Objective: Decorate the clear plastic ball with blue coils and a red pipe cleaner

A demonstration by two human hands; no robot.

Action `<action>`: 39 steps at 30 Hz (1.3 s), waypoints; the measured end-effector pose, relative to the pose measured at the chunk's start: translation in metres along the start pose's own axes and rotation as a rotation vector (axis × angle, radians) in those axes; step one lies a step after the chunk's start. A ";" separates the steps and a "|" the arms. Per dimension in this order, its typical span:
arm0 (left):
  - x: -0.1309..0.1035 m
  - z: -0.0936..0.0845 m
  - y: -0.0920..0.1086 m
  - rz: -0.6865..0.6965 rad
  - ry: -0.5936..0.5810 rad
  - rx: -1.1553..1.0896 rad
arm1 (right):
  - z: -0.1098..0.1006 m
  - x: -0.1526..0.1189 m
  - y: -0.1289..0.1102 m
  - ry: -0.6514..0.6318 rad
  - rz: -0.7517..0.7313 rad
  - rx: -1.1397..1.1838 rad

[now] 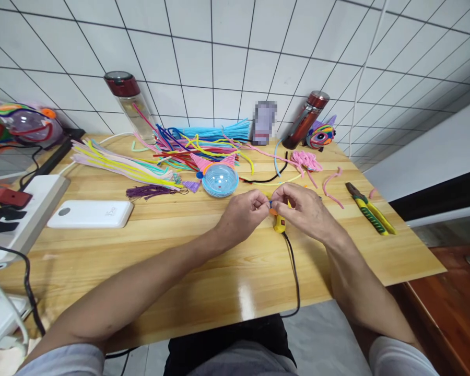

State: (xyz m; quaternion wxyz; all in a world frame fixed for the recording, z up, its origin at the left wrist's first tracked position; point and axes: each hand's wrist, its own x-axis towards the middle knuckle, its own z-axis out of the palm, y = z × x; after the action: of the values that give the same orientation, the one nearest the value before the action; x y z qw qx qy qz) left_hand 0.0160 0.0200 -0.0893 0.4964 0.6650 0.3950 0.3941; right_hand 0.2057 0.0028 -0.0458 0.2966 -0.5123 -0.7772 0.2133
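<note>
My left hand (245,215) and my right hand (302,210) meet over the middle of the table, fingertips pinched. Between them is a small blue pipe cleaner piece (271,204), mostly hidden by the fingers. A bit of orange (273,211) shows just under it; whether it is attached I cannot tell. Beneath the hands lies a yellow hot glue gun (280,224), partly covered, its black cord running toward the table's front edge. Left of the hands sits a clear plastic ball (220,180) wrapped in blue pipe cleaner, with pink ears on top.
Bundles of pipe cleaners (125,164) spread along the back. Behind them stand a clear bottle (135,115), a phone (263,125) and a red thermos (306,120). Pliers (370,209) lie at right. On the left are a white power bank (90,214) and a power strip (35,219).
</note>
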 end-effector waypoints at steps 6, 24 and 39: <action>0.002 0.001 -0.002 -0.005 -0.002 -0.146 | 0.010 0.000 0.002 0.079 -0.001 -0.016; 0.003 0.003 0.002 -0.129 0.118 -0.430 | 0.052 0.000 -0.002 0.303 0.326 0.628; 0.006 0.000 -0.004 -0.095 0.014 -0.312 | 0.011 0.005 0.006 0.040 0.261 0.347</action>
State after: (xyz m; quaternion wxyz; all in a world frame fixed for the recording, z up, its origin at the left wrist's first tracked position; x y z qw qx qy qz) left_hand 0.0179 0.0260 -0.0923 0.6091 0.5575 0.3634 0.4313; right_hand 0.2004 0.0094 -0.0562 0.3657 -0.5539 -0.6498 0.3703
